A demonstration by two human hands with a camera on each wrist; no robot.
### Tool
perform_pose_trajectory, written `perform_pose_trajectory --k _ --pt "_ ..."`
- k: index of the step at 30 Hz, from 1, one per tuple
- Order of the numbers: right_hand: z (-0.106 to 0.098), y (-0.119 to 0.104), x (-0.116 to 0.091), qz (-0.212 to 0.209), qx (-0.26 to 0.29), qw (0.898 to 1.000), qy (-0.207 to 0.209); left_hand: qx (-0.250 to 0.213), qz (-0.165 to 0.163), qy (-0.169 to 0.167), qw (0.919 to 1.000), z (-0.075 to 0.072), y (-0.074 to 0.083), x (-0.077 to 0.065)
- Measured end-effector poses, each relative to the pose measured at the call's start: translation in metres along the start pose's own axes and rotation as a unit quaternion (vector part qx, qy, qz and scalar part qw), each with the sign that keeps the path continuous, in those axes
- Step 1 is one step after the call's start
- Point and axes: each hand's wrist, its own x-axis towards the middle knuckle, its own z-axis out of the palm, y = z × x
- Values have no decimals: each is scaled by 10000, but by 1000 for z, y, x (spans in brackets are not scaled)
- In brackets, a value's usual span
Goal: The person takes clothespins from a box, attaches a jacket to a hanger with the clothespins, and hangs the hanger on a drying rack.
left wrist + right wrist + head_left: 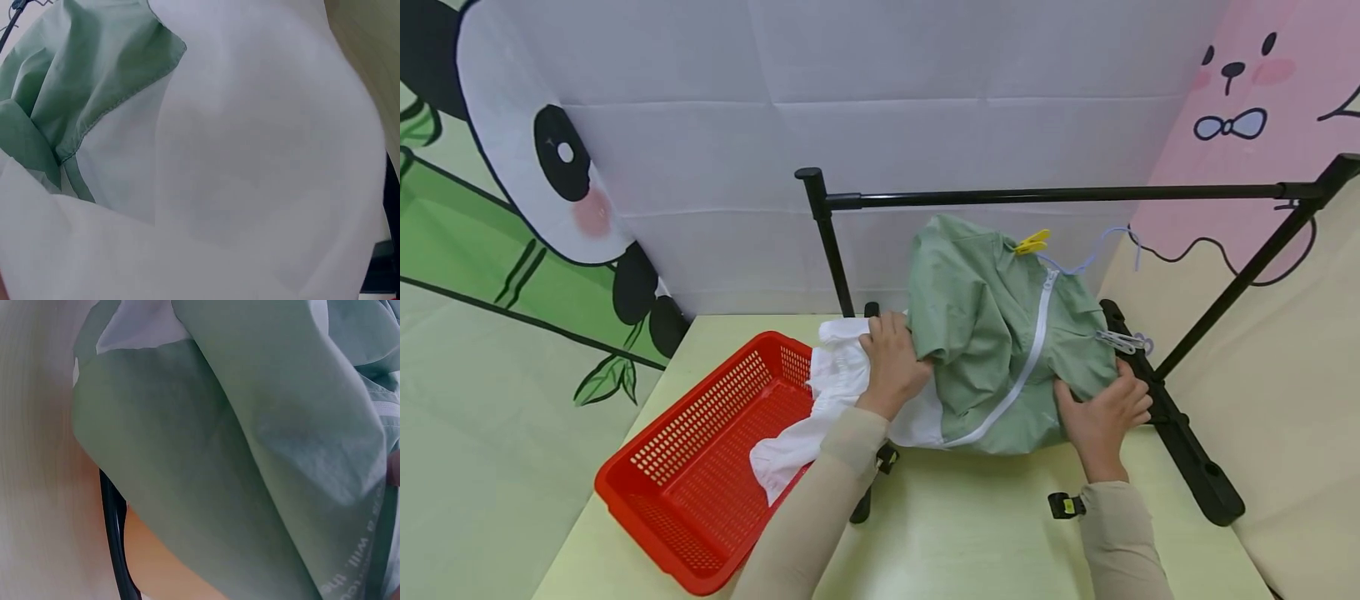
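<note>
A green and white zip jacket (985, 333) lies bunched over the table beneath a black rack bar, its white zipper (1033, 342) curving down the front. My left hand (895, 367) grips the jacket at its left side, where a white sleeve (835, 367) trails into the red basket. At the lower right edge, my right hand (1101, 417) holds the green cloth between thumb and fingers. White cloth (262, 150) fills most of the left wrist view and hides that hand. Green cloth (169, 444) covers much of the right wrist view.
A red plastic basket (632, 454) stands on the left of the pale table (955, 533). The black rack (1037, 195) spans the back, its right foot (1202, 479) by my right hand. A yellow clothespin (1033, 242), blue cord (1101, 246) and pale wire clips (1123, 342) are at the jacket.
</note>
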Motion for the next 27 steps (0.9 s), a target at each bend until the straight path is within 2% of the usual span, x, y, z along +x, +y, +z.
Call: perform_pose_trajectory --k 13,27 --pt "-10 8 5 62 -64 9996 267 -180 38 -267 9995 9 22 7" --pt "-23 16 8 114 -105 9984 544 -154 -130 -498 9986 23 42 7"
